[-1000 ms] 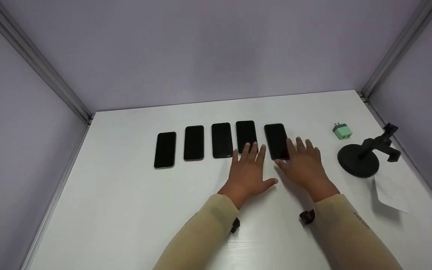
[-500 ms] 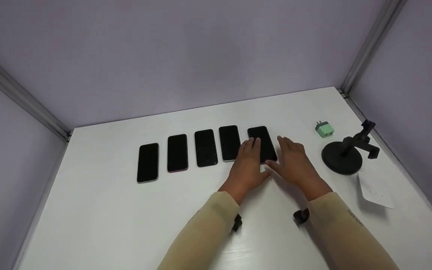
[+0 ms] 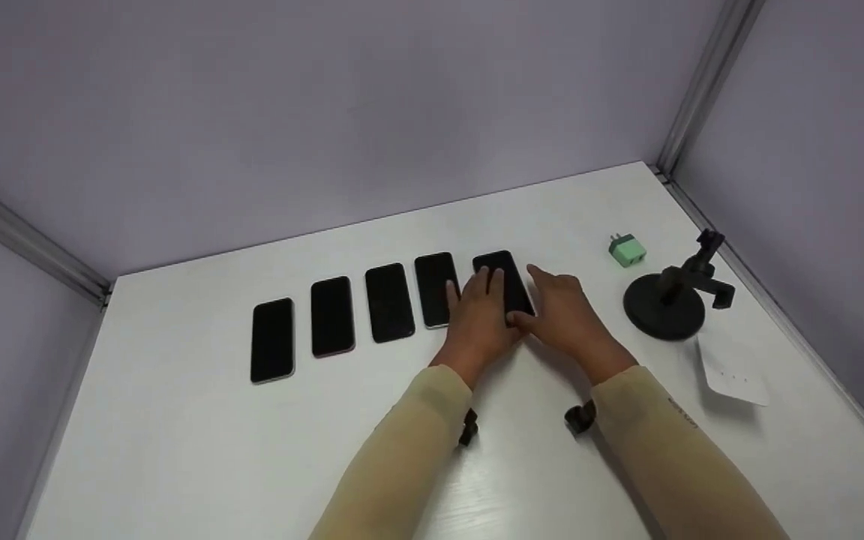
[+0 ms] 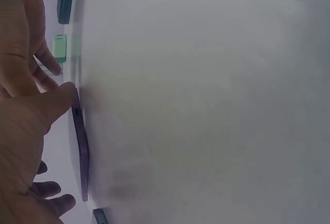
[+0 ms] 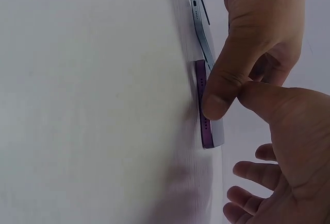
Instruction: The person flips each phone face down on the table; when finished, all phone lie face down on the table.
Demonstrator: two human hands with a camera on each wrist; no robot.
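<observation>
Five dark phones lie side by side on the white table (image 3: pixel 252 450). My left hand (image 3: pixel 477 319) rests with straight fingers on the rightmost phone (image 3: pixel 498 262), whose purple edge (image 4: pixel 82 152) shows in the left wrist view. The left thumb (image 5: pixel 221 87) presses that phone's near end (image 5: pixel 206 131). My right hand (image 3: pixel 563 315) lies just right of the phone with its fingers loosely spread. Its thumb (image 5: pixel 273 103) meets the left thumb at the near end. Neither hand has the phone off the table.
The other phones (image 3: pixel 389 302) stretch leftward, and the nearest one (image 3: pixel 432 281) lies beside my left hand. A green charger plug (image 3: pixel 626 250), a black round-based stand (image 3: pixel 664 304) and a white card (image 3: pixel 732 371) sit to the right. Walls enclose three sides.
My left hand slid right from the fourth phone onto the rightmost one. My right hand drew in beside it, thumb to the phone's near end. The head view drifted.
</observation>
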